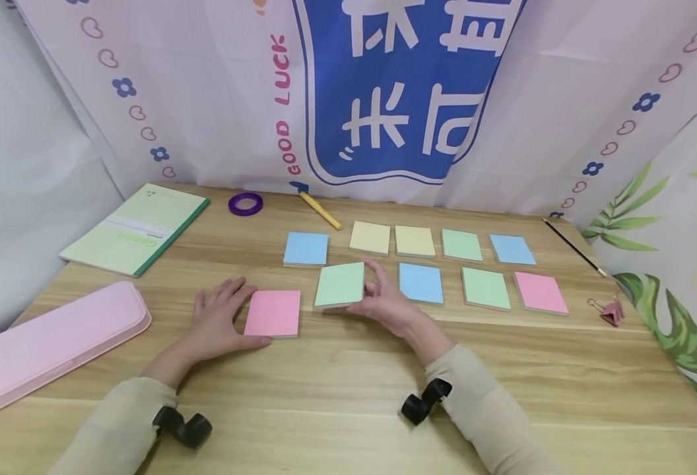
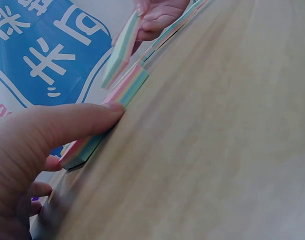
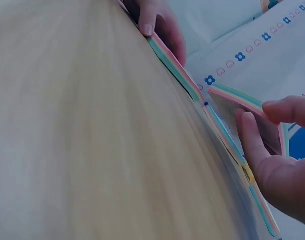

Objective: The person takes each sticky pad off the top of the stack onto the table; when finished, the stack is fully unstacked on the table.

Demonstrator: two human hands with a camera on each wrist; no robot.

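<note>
My right hand [image 1: 378, 297] pinches a green-topped sticky-note pad [image 1: 340, 284] by its right edge, thumb on top and fingers beneath; the pad is tilted up off the wooden table [image 1: 348, 396]. The right wrist view shows that lifted pad [image 3: 242, 97] above the others. My left hand [image 1: 220, 316] lies flat beside a pink-topped pad [image 1: 272, 313], thumb against its near edge. The left wrist view shows the thumb [image 2: 67, 125] pressed on that pad [image 2: 117, 100]. Several more pads lie in two rows, among them a blue one [image 1: 305, 249] and a pink one [image 1: 540, 292].
A green notebook [image 1: 137, 227] lies at the far left, a pink case [image 1: 45, 343] at the near left. A purple tape roll [image 1: 245, 203] and a yellow knife [image 1: 319, 208] lie by the back curtain. A thin brush [image 1: 571, 245] and a pink binder clip [image 1: 611, 311] sit at the right.
</note>
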